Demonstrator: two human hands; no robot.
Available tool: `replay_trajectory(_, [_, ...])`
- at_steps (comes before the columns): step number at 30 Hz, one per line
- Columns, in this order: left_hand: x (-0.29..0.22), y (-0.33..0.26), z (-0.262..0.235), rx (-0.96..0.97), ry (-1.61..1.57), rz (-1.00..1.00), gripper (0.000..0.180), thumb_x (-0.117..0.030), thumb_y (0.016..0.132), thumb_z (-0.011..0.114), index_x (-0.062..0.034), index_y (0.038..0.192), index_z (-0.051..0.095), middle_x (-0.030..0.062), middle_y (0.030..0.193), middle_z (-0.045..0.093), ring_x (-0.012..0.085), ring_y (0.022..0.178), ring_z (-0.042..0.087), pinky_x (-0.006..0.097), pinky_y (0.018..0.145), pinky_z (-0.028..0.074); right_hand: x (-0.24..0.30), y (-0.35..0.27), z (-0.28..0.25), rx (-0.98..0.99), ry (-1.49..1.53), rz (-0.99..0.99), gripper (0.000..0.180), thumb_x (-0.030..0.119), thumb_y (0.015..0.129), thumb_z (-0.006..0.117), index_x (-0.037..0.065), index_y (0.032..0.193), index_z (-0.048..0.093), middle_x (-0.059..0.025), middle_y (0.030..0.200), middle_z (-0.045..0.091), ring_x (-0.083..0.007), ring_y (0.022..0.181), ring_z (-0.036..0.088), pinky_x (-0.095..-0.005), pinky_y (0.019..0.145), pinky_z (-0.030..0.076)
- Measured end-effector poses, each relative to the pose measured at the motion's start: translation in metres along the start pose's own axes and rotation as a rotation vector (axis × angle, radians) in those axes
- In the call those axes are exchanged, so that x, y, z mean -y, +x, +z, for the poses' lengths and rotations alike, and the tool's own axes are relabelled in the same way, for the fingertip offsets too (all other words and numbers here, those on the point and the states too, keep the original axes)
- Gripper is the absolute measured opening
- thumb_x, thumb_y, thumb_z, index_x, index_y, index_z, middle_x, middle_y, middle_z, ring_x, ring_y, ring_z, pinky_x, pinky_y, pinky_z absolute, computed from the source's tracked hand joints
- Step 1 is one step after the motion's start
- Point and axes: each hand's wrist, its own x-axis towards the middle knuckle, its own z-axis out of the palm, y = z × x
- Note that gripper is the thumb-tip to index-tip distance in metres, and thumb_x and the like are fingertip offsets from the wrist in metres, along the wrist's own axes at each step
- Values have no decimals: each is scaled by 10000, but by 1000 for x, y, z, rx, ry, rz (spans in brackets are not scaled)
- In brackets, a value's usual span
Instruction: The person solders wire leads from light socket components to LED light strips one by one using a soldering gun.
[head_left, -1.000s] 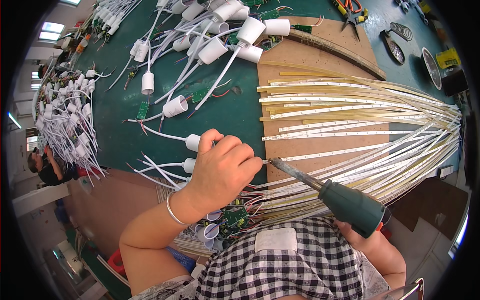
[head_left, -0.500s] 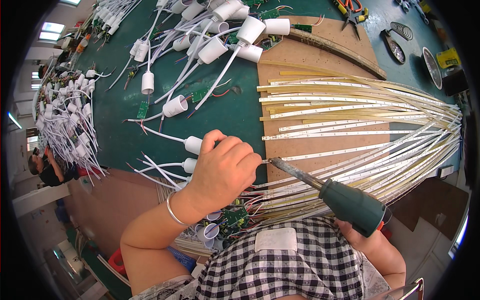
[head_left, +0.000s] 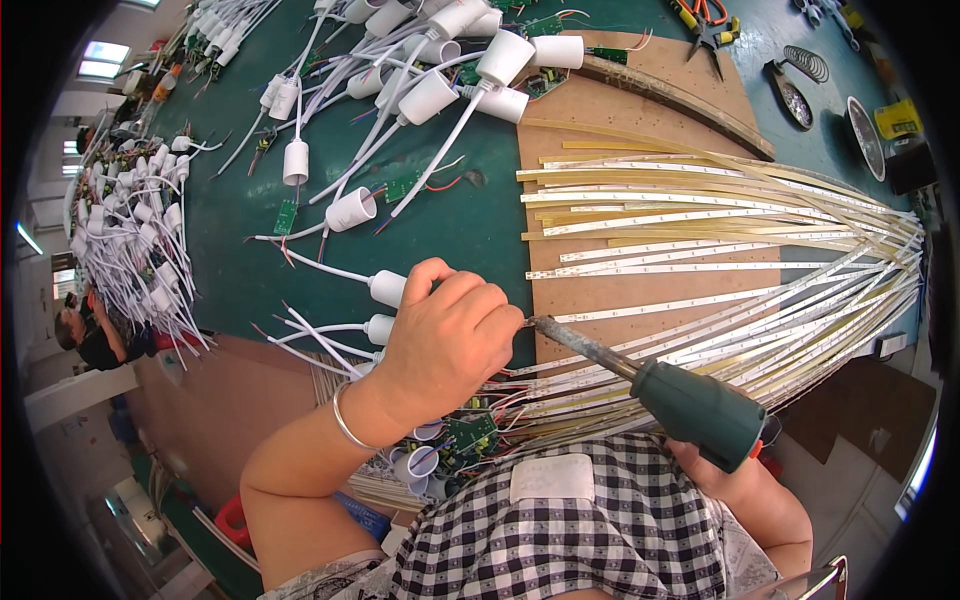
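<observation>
My right hand (head_left: 712, 474) grips the dark green handle of a soldering iron (head_left: 700, 408). The iron's worn metal tip touches or nearly touches the left end of a white LED strip (head_left: 640, 305), right beside my left fingertips. My left hand (head_left: 452, 335) is closed in a pinch at that spot; its fingers hide what they hold. White lamp sockets (head_left: 386, 288) with cables lie against the far side of my left hand. Below it, close to my body, more sockets and a green circuit board (head_left: 472, 436) with red and white wires sit beside strip ends.
Many LED strips fan across a brown board (head_left: 560, 290) to the right. A curved bar (head_left: 680, 105) lies along their far side. Piled sockets (head_left: 425, 98) cover the far table. Pliers (head_left: 712, 38), a dish of solder (head_left: 790, 98) and a metal bowl (head_left: 864, 136) stand far right.
The soldering iron has shifted slightly to the left, its tip closer to my left fingertips. My left hand keeps nearly the same place and pinch.
</observation>
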Motion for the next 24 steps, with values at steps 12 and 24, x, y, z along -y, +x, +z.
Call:
replay_trajectory(12, [0, 0, 1, 2, 8, -7, 240, -27, 608, 731, -96, 816, 632, 12, 803, 588, 205, 809, 582, 379, 794, 366, 3, -6, 6, -48, 306, 234, 308, 149, 810, 649, 13, 1087, 657, -155, 1068, 675, -357, 956, 643, -434, 874, 481])
replay_trajectory(24, [1, 0, 1, 6, 21, -4, 219, -34, 615, 729, -100, 803, 639, 10, 810, 600, 205, 820, 585, 386, 805, 372, 7, -3, 6, -42, 325, 270, 304, 131, 816, 648, 21, 1100, 658, -153, 1089, 673, -365, 1020, 622, -441, 918, 443])
